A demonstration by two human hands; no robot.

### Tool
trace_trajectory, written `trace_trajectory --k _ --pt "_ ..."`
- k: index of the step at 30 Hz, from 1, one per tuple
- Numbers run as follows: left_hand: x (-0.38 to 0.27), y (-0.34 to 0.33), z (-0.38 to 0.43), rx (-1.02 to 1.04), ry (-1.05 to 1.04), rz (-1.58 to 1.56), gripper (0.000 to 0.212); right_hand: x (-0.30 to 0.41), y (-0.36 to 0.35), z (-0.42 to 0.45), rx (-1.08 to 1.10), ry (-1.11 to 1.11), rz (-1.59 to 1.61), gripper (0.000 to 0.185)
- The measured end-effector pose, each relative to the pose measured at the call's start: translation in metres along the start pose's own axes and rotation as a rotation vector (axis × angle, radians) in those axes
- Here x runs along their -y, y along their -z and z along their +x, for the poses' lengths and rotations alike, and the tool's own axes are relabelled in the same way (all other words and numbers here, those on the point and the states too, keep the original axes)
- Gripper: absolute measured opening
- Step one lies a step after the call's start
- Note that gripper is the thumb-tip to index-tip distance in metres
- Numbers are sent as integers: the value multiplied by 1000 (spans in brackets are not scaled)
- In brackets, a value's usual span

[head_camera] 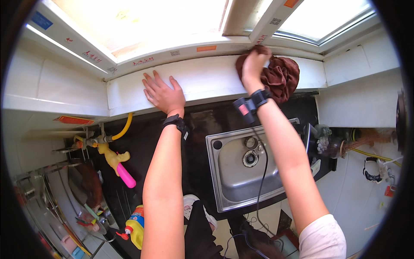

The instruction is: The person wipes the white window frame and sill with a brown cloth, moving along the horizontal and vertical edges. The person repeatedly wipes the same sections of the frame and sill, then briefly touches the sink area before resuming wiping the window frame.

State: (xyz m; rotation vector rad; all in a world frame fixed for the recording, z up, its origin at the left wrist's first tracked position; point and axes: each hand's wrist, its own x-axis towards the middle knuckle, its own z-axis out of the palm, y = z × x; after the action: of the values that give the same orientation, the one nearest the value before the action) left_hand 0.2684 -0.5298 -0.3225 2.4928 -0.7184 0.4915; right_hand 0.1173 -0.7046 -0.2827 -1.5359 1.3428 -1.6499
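Note:
A white window sill runs across the top of my view below the window frame. My left hand lies flat on it toward the left, fingers spread and holding nothing. Farther right, my right hand, blurred, grips a bunched brown cloth. The cloth rests on the sill, reaches the foot of the frame and hangs over the front edge. Part of it is hidden behind my hand. Each wrist wears a black strap, and a cabled device sits at the right one.
Below the sill is a black countertop with a stainless steel sink. A yellow gas hose, a pink-handled yellow object, a yellow pump bottle and a metal rack stand left. Glass jars are right.

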Motion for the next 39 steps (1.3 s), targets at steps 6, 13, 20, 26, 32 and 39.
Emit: trace_trajectory --k 6,13,20,26,32,39 --pt "0 -1 0 10 2 -12 54 43 -25 -36 301 367 -118 19" --pt "0 -1 2 -25 -16 11 53 33 0 -19 370 469 -218 8" --pt "-2 0 0 -8 -6 5 54 27 -29 -50 400 343 -276 8" --pt "-3 3 1 33 12 -70 57 65 -64 -95 714 808 -292 12" --pt "-4 7 1 36 27 -100 57 59 -24 -56 428 470 -179 7" --pt "-4 5 1 33 17 -35 58 101 -98 -107 721 1055 -310 7"
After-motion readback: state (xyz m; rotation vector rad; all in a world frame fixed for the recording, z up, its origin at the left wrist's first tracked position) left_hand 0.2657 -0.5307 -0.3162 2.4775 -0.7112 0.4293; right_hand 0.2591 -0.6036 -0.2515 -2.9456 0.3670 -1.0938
